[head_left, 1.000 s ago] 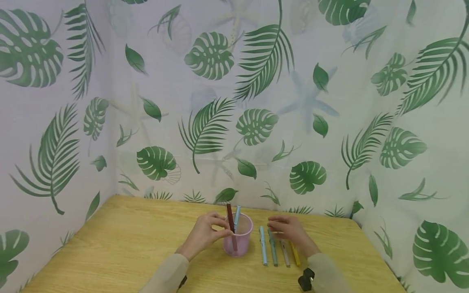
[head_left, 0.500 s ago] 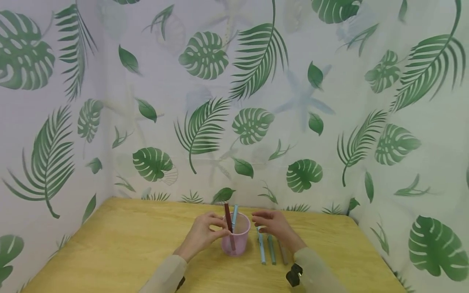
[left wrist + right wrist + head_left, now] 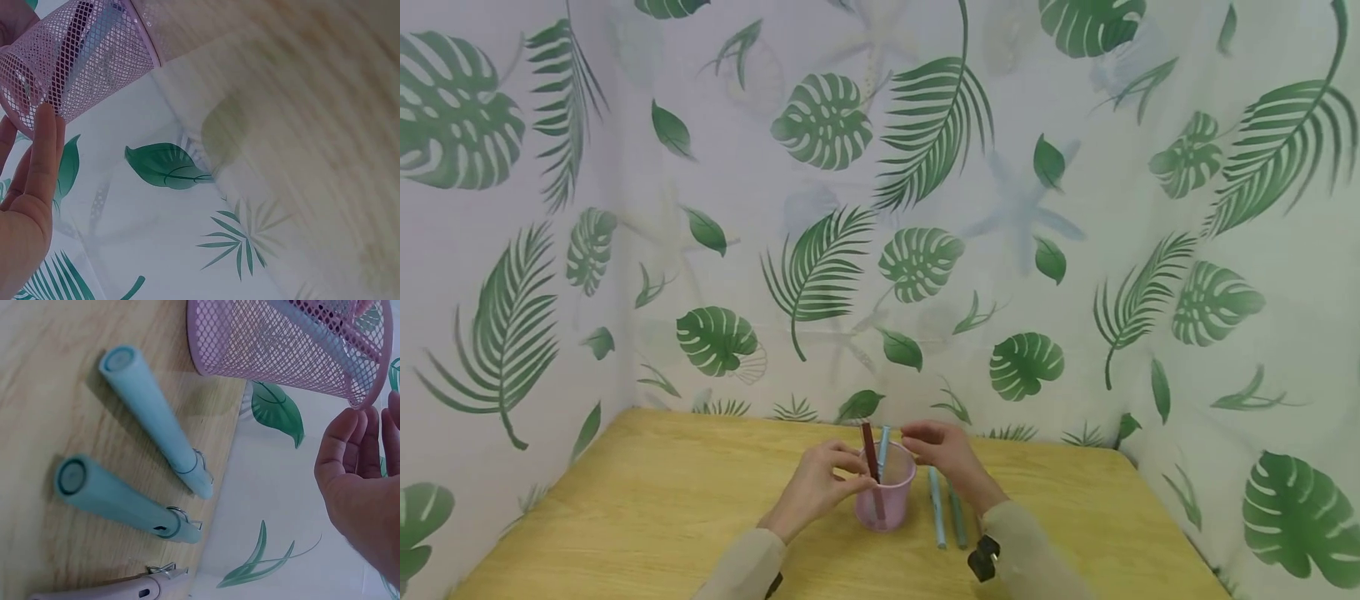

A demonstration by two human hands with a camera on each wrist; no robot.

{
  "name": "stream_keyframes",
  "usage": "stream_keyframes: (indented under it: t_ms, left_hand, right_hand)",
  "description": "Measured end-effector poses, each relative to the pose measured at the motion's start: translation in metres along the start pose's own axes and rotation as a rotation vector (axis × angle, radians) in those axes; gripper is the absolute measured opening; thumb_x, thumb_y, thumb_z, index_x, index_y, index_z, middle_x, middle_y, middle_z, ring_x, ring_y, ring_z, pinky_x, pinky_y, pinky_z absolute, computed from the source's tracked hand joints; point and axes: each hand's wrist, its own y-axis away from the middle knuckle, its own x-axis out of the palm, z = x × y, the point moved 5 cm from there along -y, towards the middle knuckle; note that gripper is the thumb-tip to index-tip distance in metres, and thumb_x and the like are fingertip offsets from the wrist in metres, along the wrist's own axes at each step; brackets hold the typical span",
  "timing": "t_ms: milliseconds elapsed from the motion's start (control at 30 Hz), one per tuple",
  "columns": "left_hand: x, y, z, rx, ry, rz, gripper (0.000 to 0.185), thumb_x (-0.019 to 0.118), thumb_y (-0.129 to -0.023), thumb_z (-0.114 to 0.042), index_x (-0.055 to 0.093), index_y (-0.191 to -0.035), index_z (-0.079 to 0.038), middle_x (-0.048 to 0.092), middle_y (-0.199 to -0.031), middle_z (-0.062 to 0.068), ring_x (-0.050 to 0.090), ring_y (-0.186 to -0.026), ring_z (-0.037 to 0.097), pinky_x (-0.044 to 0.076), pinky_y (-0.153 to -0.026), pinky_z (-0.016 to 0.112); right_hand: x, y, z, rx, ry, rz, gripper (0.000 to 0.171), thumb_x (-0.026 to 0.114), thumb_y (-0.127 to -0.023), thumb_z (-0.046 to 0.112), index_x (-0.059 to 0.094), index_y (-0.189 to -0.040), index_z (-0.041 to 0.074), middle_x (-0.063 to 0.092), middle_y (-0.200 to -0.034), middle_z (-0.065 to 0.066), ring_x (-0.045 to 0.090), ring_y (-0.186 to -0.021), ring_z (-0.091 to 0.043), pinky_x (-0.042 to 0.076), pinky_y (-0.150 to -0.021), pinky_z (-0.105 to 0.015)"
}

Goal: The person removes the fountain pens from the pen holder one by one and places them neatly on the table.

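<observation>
A pink mesh cup (image 3: 886, 493) stands on the wooden table (image 3: 647, 500) with a dark red pen (image 3: 869, 448) and a light blue pen (image 3: 883, 443) upright in it. My left hand (image 3: 820, 483) grips the cup's left side at the rim; in the left wrist view its fingers (image 3: 39, 164) lie against the mesh cup (image 3: 81, 56). My right hand (image 3: 942, 448) hovers at the cup's right rim, fingers relaxed and holding nothing. In the right wrist view that hand (image 3: 357, 478) is just off the cup's rim (image 3: 294, 344).
To the right of the cup, a light blue pen (image 3: 936, 504) and a teal pen (image 3: 957, 515) lie side by side. The right wrist view shows them (image 3: 156, 419) (image 3: 119, 500) and a pinkish pen (image 3: 112, 589). Leaf-print curtains (image 3: 925, 250) wall three sides.
My right hand has moved left, from over the pens on the table to the cup's right rim. The left hand has stayed on the cup.
</observation>
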Motion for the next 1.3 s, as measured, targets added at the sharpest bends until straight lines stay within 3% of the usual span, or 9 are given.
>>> stream_keyframes:
  t_ms: [333,500,767,1200,1300]
  left_hand:
    - [-0.001,-0.001,-0.002,0.007,-0.022,0.003,0.011,0.078,-0.083,-0.03,0.077,-0.082,-0.018,0.065,-0.099,0.0,0.064,-0.099,0.022,0.057,-0.067,0.014]
    - [-0.002,-0.001,-0.003,0.004,-0.033,0.008,0.011,0.079,-0.083,-0.028,0.077,-0.082,-0.017,0.065,-0.098,0.0,0.064,-0.098,0.022,0.056,-0.067,0.013]
    - [0.0,-0.001,-0.003,0.02,-0.035,0.008,0.011,0.079,-0.083,-0.027,0.077,-0.082,-0.017,0.065,-0.097,-0.001,0.064,-0.098,0.021,0.056,-0.067,0.013]
    - [-0.001,-0.001,-0.004,0.023,-0.048,0.006,0.012,0.079,-0.083,-0.029,0.077,-0.083,-0.016,0.064,-0.096,-0.002,0.063,-0.096,0.019,0.056,-0.067,0.013]
    - [-0.001,-0.001,-0.003,0.026,-0.047,0.007,0.013,0.078,-0.083,-0.03,0.077,-0.083,-0.017,0.064,-0.096,-0.002,0.063,-0.096,0.019,0.056,-0.066,0.013]
  right_hand:
    - [0.004,-0.006,0.003,0.013,0.003,-0.024,0.037,0.068,-0.093,0.015,0.063,-0.124,-0.003,0.063,-0.126,-0.024,0.064,-0.108,-0.021,0.059,-0.087,-0.035]
    - [0.006,-0.009,0.002,0.02,0.032,-0.016,0.038,0.069,-0.093,0.018,0.063,-0.126,0.001,0.065,-0.125,-0.019,0.064,-0.11,-0.021,0.057,-0.085,-0.031]
    - [0.013,-0.015,0.003,0.009,0.063,-0.004,0.035,0.07,-0.092,0.016,0.066,-0.124,0.005,0.068,-0.12,-0.016,0.065,-0.102,-0.018,0.053,-0.075,-0.025]
    - [0.023,-0.017,-0.001,0.06,0.089,0.005,0.035,0.069,-0.093,0.02,0.065,-0.127,0.013,0.067,-0.124,-0.015,0.063,-0.112,-0.025,0.054,-0.086,-0.043]
    - [0.024,-0.017,0.0,0.038,0.081,-0.001,0.035,0.068,-0.093,0.018,0.065,-0.127,0.011,0.067,-0.123,-0.017,0.064,-0.105,-0.021,0.055,-0.081,-0.039]
